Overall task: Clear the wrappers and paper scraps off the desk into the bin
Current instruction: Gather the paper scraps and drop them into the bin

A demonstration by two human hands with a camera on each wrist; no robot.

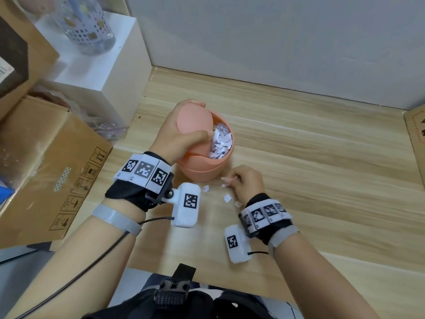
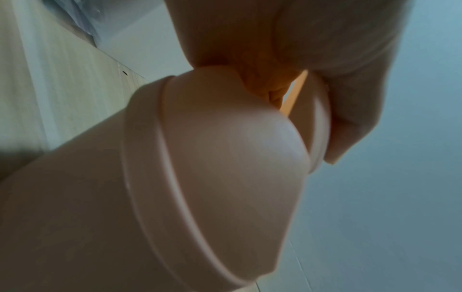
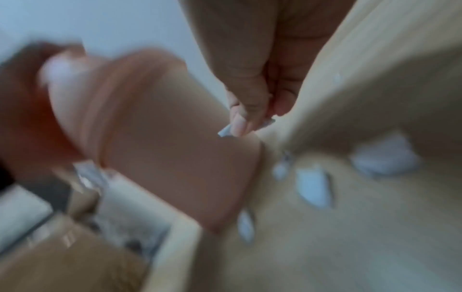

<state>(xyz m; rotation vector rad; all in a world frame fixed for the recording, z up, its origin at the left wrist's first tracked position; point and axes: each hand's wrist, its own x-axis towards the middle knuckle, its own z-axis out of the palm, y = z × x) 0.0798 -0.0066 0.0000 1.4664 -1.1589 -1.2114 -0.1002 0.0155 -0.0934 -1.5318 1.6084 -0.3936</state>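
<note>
A small pink bin (image 1: 204,169) stands mid-desk, filled with torn white paper (image 1: 220,143). My left hand (image 1: 179,137) grips its swing lid (image 1: 194,120) and holds it tipped open; the left wrist view shows the lid (image 2: 225,148) close up under my fingers. Just right of the bin's base, my right hand (image 1: 241,180) pinches a small paper scrap (image 3: 226,131) between thumb and fingertips. A few white scraps (image 1: 227,198) lie on the wood by that hand, and the blurred right wrist view shows these loose scraps (image 3: 312,185) too.
A cardboard box (image 1: 46,171) fills the left edge of the desk, with a white shelf block (image 1: 99,63) behind it holding a patterned cup. A grey wall runs along the back. Another cardboard piece (image 1: 416,134) sits at the far right.
</note>
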